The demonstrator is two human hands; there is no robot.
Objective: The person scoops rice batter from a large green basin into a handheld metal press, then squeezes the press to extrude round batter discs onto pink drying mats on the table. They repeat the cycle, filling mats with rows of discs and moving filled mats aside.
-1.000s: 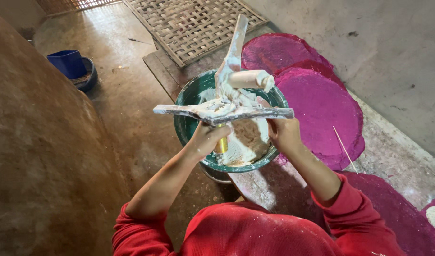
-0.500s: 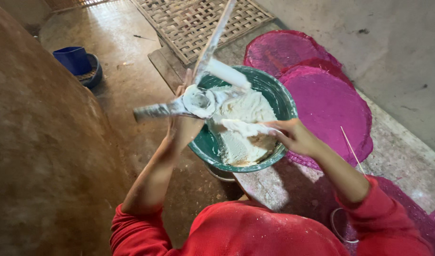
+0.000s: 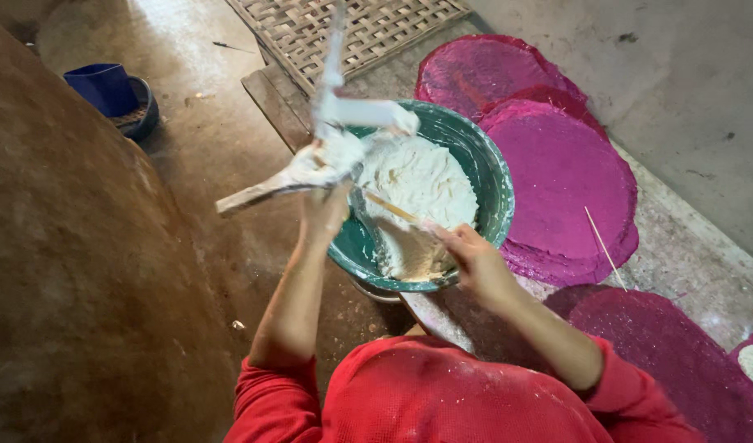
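A green bowl [image 3: 491, 176] holds a mound of white dough [image 3: 421, 184]. My left hand [image 3: 325, 212] grips a dough-caked tool [image 3: 331, 143] with crossed wooden arms, lifted over the bowl's left rim. My right hand [image 3: 473, 258] rests at the bowl's near rim and pinches a thin wooden stick [image 3: 393, 210] that points into the dough. Both arms wear red sleeves.
Round magenta discs [image 3: 561, 176] lie to the right of the bowl, a thin stick [image 3: 604, 246] on one. A woven bamboo mat [image 3: 343, 29] lies beyond. A blue container [image 3: 105, 89] stands far left. A large brown curved surface [image 3: 73, 287] fills the left side.
My left hand has carried the dough-caked tool leftward, off the bowl's centre. My right hand let go of the tool, dropped to the near rim and now holds a thin stick.
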